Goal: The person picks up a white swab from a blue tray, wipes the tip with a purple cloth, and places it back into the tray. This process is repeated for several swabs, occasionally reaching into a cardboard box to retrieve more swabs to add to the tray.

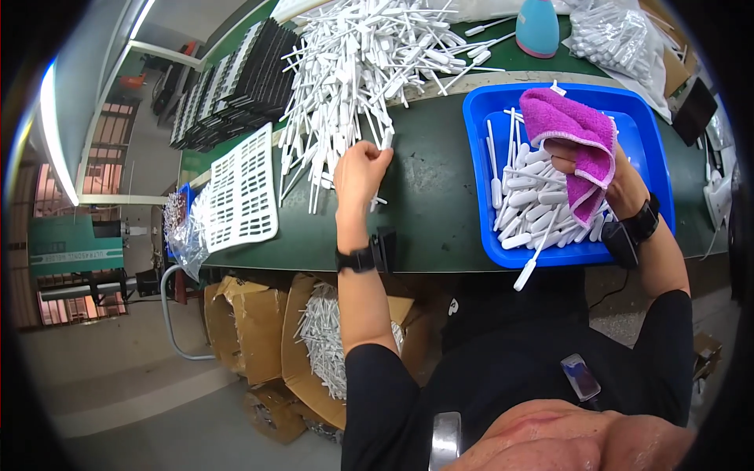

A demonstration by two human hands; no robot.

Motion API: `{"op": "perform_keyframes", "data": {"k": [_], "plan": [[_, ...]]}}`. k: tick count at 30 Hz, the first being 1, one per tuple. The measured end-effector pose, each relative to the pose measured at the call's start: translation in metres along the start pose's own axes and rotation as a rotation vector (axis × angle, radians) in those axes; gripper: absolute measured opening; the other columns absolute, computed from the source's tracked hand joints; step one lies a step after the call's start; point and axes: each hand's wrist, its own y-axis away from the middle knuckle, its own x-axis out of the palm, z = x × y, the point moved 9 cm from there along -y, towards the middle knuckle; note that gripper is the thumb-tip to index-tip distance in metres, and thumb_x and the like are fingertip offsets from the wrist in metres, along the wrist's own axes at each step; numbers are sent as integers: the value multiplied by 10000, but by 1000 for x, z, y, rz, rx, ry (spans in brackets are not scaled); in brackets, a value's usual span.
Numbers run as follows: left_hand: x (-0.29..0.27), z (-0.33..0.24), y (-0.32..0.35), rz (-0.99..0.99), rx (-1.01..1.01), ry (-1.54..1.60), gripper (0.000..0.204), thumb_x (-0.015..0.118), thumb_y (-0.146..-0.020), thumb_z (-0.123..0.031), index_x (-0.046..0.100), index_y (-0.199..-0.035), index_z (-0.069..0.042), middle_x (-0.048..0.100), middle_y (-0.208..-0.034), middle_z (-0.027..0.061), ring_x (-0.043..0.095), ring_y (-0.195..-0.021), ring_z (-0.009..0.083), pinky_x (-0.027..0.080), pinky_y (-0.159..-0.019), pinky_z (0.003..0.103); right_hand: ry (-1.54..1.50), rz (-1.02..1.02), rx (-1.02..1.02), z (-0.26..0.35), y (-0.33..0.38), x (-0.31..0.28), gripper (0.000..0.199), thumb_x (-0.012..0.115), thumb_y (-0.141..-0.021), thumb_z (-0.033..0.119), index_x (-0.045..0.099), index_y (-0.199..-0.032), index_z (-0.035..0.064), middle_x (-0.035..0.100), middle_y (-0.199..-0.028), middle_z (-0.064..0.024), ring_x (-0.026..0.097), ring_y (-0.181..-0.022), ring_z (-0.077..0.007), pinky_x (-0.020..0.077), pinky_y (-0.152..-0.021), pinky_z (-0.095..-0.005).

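Observation:
My left hand (361, 174) is at the near edge of a big heap of white plastic sticks (345, 86), each with a thin stem and a thicker handle end. Its fingers are pinched together, and a white plastic stick (386, 140) shows at the thumb tip. Over the blue tray (664, 180) on the right, my right hand (624, 184) grips a purple cloth (569, 118); the cloth hides some of its fingers. More white sticks (530, 208) lie in the tray under the cloth. One stick (528, 271) extends over the tray's near rim.
Stacked black trays (243, 82) stand at the left, beside a white slotted panel (245, 188). A blue bottle (538, 31) and a clear bag of white parts (613, 35) sit at the back. Below the green table's edge, a cardboard box (294, 337) holds more sticks.

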Motion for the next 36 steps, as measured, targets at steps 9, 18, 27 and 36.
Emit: {"op": "perform_keyframes", "data": {"k": [9, 18, 27, 36], "plan": [[-32, -118, 47, 135, 149, 700, 139, 643, -847, -154, 681, -927, -47, 661, -735, 66, 626, -690, 113, 489, -664, 281, 392, 44, 9, -7, -10, 12, 370, 558, -938, 243, 532, -1206, -10, 609, -1031, -98, 606, -810, -129, 500, -635, -235], [-91, -215, 71, -908, 785, 122, 145, 700, -826, -168, 704, -879, -33, 630, -846, 87, 583, -944, 182, 421, -885, 312, 790, -77, -176, 9, -7, 37, 444, 551, -951, 240, 455, -1337, 41, 561, -1223, -69, 580, -1034, -116, 504, -810, -243], [24, -191, 10, 37, 439, 1261, 241, 604, -919, -191, 616, -1080, -12, 640, -906, 83, 616, -847, 169, 520, -751, 353, 640, -139, -130, 3, -9, 37, 527, 533, -958, 307, 375, -1400, 67, 541, -1276, -73, 582, -1074, -135, 510, -845, -250], [45, -139, -17, 144, 35, 1927, 314, 481, -982, -209, 483, -1201, 16, 647, -945, 131, 615, -645, 126, 558, -555, 249, 296, -198, -66, 19, -17, -12, 523, 503, -967, 318, 379, -1384, 28, 564, -1256, -120, 617, -1052, -178, 537, -845, -288]]}}
